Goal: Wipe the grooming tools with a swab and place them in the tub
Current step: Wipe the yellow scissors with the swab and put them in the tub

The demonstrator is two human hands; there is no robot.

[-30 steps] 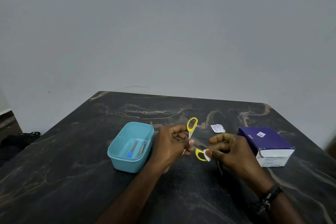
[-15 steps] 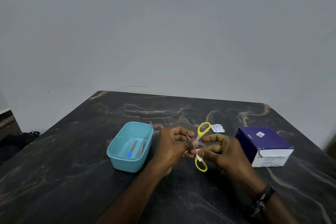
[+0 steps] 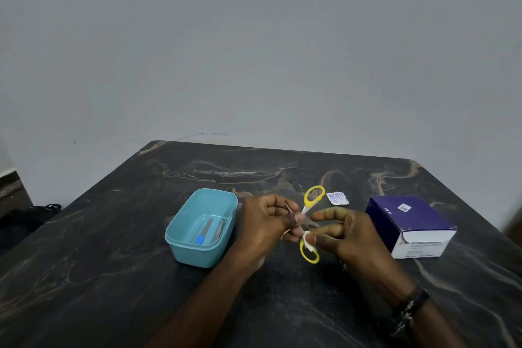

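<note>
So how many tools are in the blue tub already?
2: a blue-tipped tool and a grey tool, side by side in the tub. More could hide behind its near wall.

On the surface [image 3: 113, 277] before us, the tub [image 3: 180, 237] sits at ten o'clock from our hands, with two tools [image 3: 210, 230] lying inside it. Just right of the tub, our left hand [image 3: 262, 226] and right hand [image 3: 347, 237] meet over the middle, holding the scissors [image 3: 306, 207] between them above the surface, a swab [image 3: 308, 244] at the nearer handle. The box [image 3: 409, 220] stands at three o'clock, well right of the hands. A wrapper [image 3: 337, 198] lies at one o'clock, between scissors and box, farther back.
</note>
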